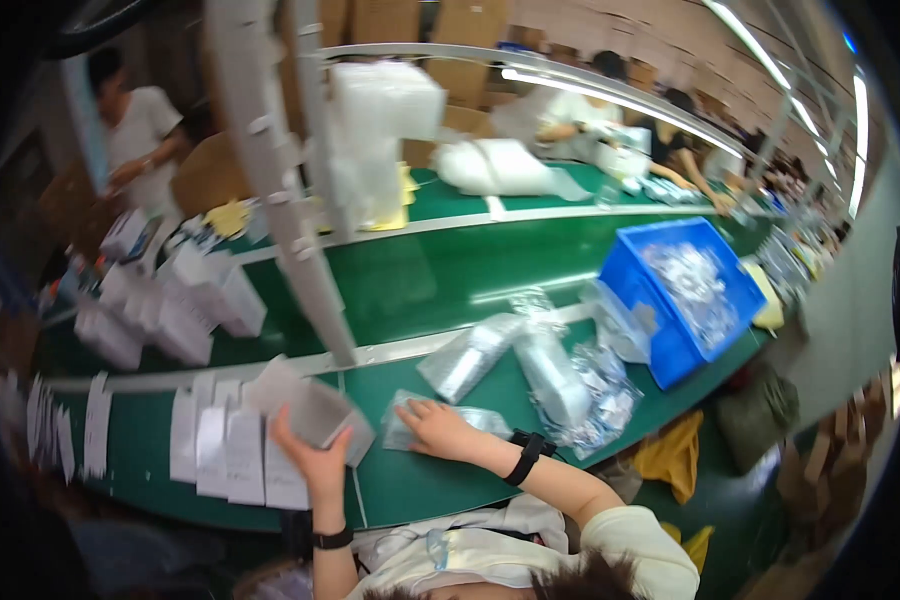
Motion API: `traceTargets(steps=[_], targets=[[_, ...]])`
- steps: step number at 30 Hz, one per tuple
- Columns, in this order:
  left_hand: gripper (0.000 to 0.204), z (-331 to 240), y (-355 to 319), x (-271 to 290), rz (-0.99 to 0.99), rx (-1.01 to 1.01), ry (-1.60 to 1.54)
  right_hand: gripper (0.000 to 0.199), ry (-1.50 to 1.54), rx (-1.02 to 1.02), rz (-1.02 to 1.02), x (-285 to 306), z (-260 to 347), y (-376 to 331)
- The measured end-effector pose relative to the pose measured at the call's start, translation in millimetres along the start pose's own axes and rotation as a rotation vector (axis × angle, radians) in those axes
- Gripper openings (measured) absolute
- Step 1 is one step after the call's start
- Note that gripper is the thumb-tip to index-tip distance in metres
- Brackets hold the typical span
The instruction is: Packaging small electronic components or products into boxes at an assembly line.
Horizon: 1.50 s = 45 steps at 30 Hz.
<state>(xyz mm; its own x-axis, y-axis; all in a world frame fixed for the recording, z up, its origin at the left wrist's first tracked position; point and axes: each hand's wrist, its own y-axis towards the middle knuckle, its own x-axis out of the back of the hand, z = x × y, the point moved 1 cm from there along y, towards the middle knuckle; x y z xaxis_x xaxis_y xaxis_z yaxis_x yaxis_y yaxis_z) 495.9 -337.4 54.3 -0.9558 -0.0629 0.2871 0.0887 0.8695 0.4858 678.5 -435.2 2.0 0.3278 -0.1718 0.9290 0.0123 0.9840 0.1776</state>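
The left hand [315,452] grips the lower part of a white open box [322,408], thumb on the right side and fingers on the left; the box tilts and its grey interior shows. The right hand [445,430] lies palm down over a clear plastic packet [398,433], fingers slightly curled; whether they pinch it cannot be told. The packet is on the green surface [420,490], just right of the box, its long axis running roughly left to right and its left end directed at the box. The right hand is the nearer to the packet. Flat white cartons [245,455] lie left of the box. Beyond the right hand are two wrapped items [470,357], then a blue bin [682,345] at far right.
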Motion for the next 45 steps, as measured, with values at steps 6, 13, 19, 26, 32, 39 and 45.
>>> traceTargets(steps=[6, 13, 19, 26, 32, 39, 45], targets=[[0.082, -18, 10, -5, 0.160, -0.085, 0.027, 0.073, -0.089, -0.181, 0.196, 0, -1, 15], [0.076, -49, 21, -34, 0.471, -0.242, -0.093, 0.069, 1.037, -0.366, -0.424, 106, -36, -62], [0.070, -51, 9, -75, 0.600, -0.277, -0.118, 0.056, 1.837, -0.416, -1.088, 186, -20, -72], [0.074, -40, -11, -90, 0.462, -0.008, -0.333, 0.040, 1.463, -0.199, -1.489, 176, 0, 5], [0.072, -40, -35, -86, 0.308, -0.014, -0.280, 0.048, 0.484, -0.050, -1.236, 127, 42, 57], [0.077, -28, -58, -72, 0.212, 0.018, -0.273, 0.040, 0.137, 0.036, -0.759, 143, 52, 37], [0.082, -16, -36, -69, 0.315, -0.029, -0.434, 0.037, -0.073, 0.186, -0.418, 113, 23, 2]])
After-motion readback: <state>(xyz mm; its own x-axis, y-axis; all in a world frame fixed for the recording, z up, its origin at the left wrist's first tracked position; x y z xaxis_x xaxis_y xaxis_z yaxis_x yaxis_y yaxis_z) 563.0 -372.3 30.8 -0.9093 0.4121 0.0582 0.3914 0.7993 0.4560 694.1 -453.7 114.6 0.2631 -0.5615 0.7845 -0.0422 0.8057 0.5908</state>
